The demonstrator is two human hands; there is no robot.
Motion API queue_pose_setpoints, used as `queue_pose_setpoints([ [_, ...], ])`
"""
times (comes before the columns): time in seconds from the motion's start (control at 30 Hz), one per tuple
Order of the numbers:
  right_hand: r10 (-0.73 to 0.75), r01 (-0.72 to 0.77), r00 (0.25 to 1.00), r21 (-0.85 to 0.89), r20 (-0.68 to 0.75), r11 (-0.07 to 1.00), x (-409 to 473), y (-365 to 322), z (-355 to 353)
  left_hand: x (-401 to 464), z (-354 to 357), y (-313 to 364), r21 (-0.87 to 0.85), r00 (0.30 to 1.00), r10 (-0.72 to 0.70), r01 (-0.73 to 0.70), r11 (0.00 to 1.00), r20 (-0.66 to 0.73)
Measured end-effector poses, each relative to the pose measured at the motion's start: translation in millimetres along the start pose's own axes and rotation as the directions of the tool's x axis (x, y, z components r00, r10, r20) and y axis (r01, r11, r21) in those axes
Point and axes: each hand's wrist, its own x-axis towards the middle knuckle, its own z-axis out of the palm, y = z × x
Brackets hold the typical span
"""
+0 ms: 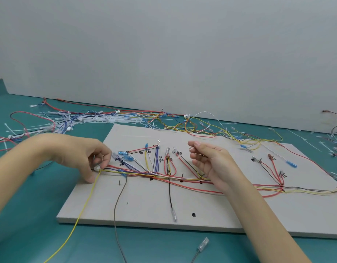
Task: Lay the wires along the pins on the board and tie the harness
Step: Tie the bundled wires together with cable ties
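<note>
A grey board (pixel 144 209) lies on the green table, with pins and handwritten labels on it. A bundle of red, yellow, blue and black wires (pixel 163 176) runs across its middle, and branches rise to blue and clear terminals. My left hand (pixel 88 156) is at the board's left edge and pinches a small white connector (pixel 96 168) where the wires begin. A yellow wire (pixel 84 207) drops from there off the board. My right hand (pixel 211 162) hovers over the bundle's middle with fingers loosely curled, holding nothing that I can see.
Loose white cable ties and wires (pixel 84 120) are piled behind the board on the left. More tangled yellow and red wires (pixel 211 130) lie behind on the right. A grey wire with a clear terminal (pixel 203 244) hangs off the front edge. A grey wall stands behind.
</note>
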Motion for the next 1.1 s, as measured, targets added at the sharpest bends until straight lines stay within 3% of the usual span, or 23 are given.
queue_pose_setpoints([
  [0.23,0.022,-0.022,1.000,-0.006,0.018,1.000,0,1,4,-5,15,-12,-0.036,0.978,0.081,-0.089,0.995,-0.194],
  [0.4,0.033,-0.034,0.999,0.036,0.009,0.999,2,0,3,-6,21,10,-0.032,0.904,0.181,-0.210,0.977,-0.387],
  [0.5,0.029,-0.029,1.000,0.060,0.013,0.998,3,-1,2,-3,16,37,-0.118,0.897,0.239,-0.301,0.946,-0.373],
  [0.67,0.020,-0.022,0.999,0.069,0.025,0.997,3,-8,-4,16,19,76,-0.196,0.922,0.243,-0.310,0.930,-0.302],
  [0.77,0.152,-0.176,0.969,0.112,0.196,0.978,-2,-10,-3,30,25,89,-0.341,0.915,0.156,-0.290,0.894,-0.371],
  [0.9,0.307,-0.375,0.831,0.059,0.463,0.925,-12,-10,2,40,34,91,-0.400,0.896,0.074,-0.268,0.876,-0.437],
  [1.03,0.362,-0.448,0.822,0.107,0.440,0.888,-12,-19,0,40,45,87,-0.356,0.896,0.105,-0.277,0.892,-0.432],
  [1.1,0.385,-0.427,0.826,0.011,0.412,0.904,-13,-26,-8,40,51,85,-0.311,0.886,0.153,-0.308,0.899,-0.438],
])
